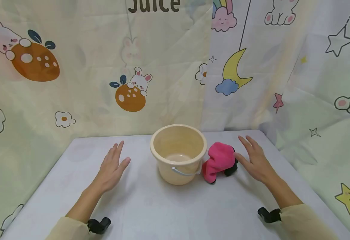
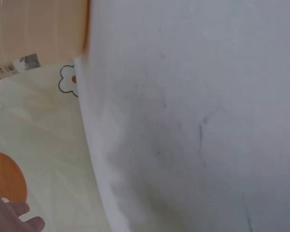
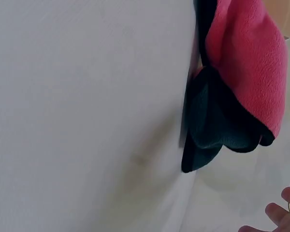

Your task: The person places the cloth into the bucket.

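A cream plastic bucket (image 1: 178,170) with a white handle stands upright near the table's far edge; its inside looks bare. Against its right side lies a crumpled cloth (image 1: 220,156), pink on one face and dark on the other, with dark edging that shows well in the right wrist view (image 3: 251,72). My left hand (image 1: 110,170) hovers left of the bucket, fingers straight and thumb spread, touching nothing. Just right of the cloth, my right hand (image 1: 256,161) is held with fingers extended and holds nothing. Part of the bucket (image 2: 34,34), with a label, appears in the left wrist view.
A white-covered table (image 1: 151,213) bears the bucket and cloth. Printed curtains (image 1: 169,100) hang behind it and along both sides. Each wrist wears a black camera mount, such as the left camera (image 1: 99,226).
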Tool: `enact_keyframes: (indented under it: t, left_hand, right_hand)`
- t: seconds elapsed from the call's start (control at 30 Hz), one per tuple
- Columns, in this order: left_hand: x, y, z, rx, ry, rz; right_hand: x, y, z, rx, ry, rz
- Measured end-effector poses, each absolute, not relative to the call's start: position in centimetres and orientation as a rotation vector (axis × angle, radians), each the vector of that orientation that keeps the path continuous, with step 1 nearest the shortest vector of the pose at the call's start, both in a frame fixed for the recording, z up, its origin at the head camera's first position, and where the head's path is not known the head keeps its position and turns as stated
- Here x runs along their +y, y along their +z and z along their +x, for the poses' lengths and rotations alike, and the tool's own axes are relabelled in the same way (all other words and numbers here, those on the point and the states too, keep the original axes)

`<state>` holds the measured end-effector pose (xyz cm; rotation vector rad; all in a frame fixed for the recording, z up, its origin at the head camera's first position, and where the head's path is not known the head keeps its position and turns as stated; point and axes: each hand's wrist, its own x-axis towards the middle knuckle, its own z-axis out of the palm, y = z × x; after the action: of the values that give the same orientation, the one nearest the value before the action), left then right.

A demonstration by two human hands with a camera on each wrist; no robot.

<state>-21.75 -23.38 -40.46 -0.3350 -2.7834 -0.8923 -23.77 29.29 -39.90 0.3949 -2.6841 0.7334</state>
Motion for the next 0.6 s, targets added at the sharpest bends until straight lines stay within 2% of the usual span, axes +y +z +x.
enact_keyframes:
  t: [0.6]
  left_hand:
    - [-19.1,-40.8,-23.1,-2.660,-1.354,-0.376]
  right_hand:
    - [25.7,-39.6,-24.2,-2.792,0.916,0.353]
